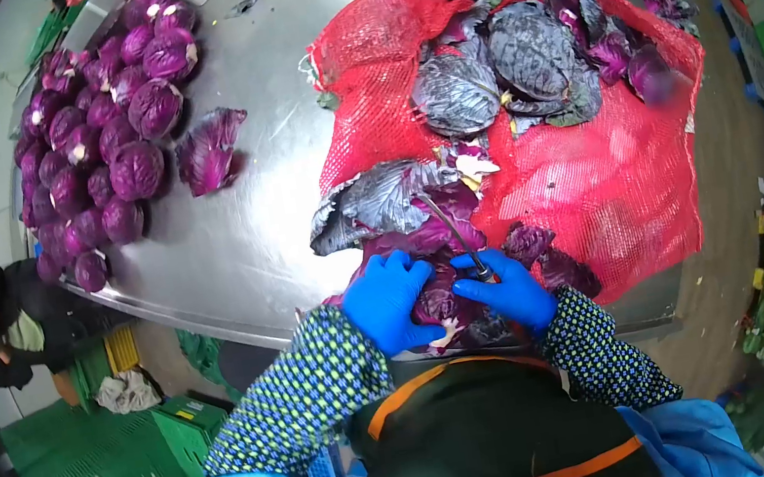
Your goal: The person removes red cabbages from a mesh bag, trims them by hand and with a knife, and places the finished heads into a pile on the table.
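We see the cabbage (pixel 439 301) at the bench's (pixel 263 87) near edge; left hand (pixel 390 302) cupping its side, right hand (pixel 507 291) gripping a knife (pixel 451 227); we judge the cabbage firm, weighty, slick-leaved; best held round its flanks.

Open lane up the table (pixel 262 78) between cabbage pile (pixel 102 143) and red netting (pixel 595 195); loose leaf (pixel 210 152) intrudes; knife (pixel 454 232) bars near leaves (pixel 400 243).

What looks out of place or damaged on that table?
One loose purple leaf lies on the bare steel table beside the heaped cabbages, apart from the other stripped leaves around the red mesh sack. With a knife in the right hand, it's probably just trimming waste.
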Available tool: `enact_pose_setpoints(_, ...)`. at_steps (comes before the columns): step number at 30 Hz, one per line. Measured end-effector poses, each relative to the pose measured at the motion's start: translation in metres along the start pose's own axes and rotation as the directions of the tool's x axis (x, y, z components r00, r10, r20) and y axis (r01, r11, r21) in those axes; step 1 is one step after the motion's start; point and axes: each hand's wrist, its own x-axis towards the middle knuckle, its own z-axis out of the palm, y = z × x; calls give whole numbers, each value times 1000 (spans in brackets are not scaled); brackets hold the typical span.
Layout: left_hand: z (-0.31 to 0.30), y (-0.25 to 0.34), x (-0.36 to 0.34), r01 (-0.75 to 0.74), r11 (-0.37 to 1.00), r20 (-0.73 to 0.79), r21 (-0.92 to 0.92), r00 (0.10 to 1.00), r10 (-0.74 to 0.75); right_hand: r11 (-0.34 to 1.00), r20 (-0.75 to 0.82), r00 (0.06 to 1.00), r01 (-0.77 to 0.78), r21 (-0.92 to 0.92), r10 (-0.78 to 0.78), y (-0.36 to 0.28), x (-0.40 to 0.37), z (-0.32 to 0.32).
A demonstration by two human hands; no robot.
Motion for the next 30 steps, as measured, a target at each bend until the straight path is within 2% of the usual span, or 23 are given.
enact_pose_setpoints(2,-11,-13,2,-112,988,109,-109,986,124,1000,123,992,2,-17,0,4,4,-5)
enact_pose_setpoints(4,-8,-21,8,-176,981,85,-82,979,183,999,164,986,33,-35,-26,5,3,-4)
enact_pose_setpoints(6,3,-30,14,-330,928,153,174,940,306,976,142,970,182,122,-198,6,2,0)
enact_pose_setpoints(7,6,-35,16,-273,961,-25,47,961,274,975,143,969,185,120,-202,7,3,-1)
enact_pose_setpoints(8,9,-38,12,-275,960,-25,52,961,276,987,176,974,130,99,-145,8,2,-1)
enact_pose_setpoints(9,13,-40,8,-110,937,-78,-331,993,89,994,205,975,74,79,-89,8,3,0)
enact_pose_setpoints(10,13,-39,5,43,745,-53,-666,993,-105,993,198,976,80,85,-95,8,5,0)
enact_pose_setpoints(11,4,-25,-4,-78,806,-105,-586,994,20,996,174,981,81,36,-86,8,5,0)
enact_pose_setpoints(12,-6,-18,-5,-265,900,-74,-346,964,256,997,154,986,72,-18,-69,9,2,1)
enact_pose_setpoints(14,14,-31,-7,-324,893,-170,-312,944,283,996,176,980,93,-6,-91,5,2,-2)
enact_pose_setpoints(16,21,-54,-5,-173,856,-179,-487,979,95,998,214,976,44,43,-52,0,4,-2)
enact_pose_setpoints(17,16,-55,0,-16,765,-129,-644,988,-89,997,195,980,31,65,-43,-2,2,1)
enact_pose_setpoints(18,15,-62,10,119,726,-155,-677,942,-298,997,196,979,35,68,-48,2,2,5)
enact_pose_setpoints(19,22,-77,23,224,492,-112,-841,818,-564,995,185,979,77,63,-88,9,1,9)
enact_pose_setpoints(20,32,-98,30,194,451,-187,-871,718,-671,991,174,976,120,59,-129,14,-1,14)
enact_pose_setpoints(22,48,-99,23,-28,878,-741,-478,549,-386,996,154,984,92,2,-91,14,0,20)
enact_pose_setpoints(23,24,-61,0,83,929,-738,-361,583,-339,991,161,987,-10,136,-12,18,2,21)
enact_pose_setpoints(24,26,-41,-22,179,858,-605,-481,640,-473,956,179,981,-118,267,71,21,3,21)
enact_pose_setpoints(25,24,-25,-45,311,787,-354,-533,762,-542,951,187,970,-198,239,155,18,4,19)
enact_pose_setpoints(26,19,-10,-57,248,716,-229,-652,837,-498,949,192,967,-211,236,167,14,9,15)
enact_pose_setpoints(27,40,-8,-65,358,525,19,-772,839,-543,938,192,956,-264,226,222,11,15,12)
enact_pose_setpoints(28,65,-13,-65,326,215,174,-921,835,-522,925,195,941,-314,213,275,10,16,12)
enact_pose_setpoints(30,79,-20,-60,230,95,149,-969,842,-519,937,169,956,-274,216,241,10,18,18)
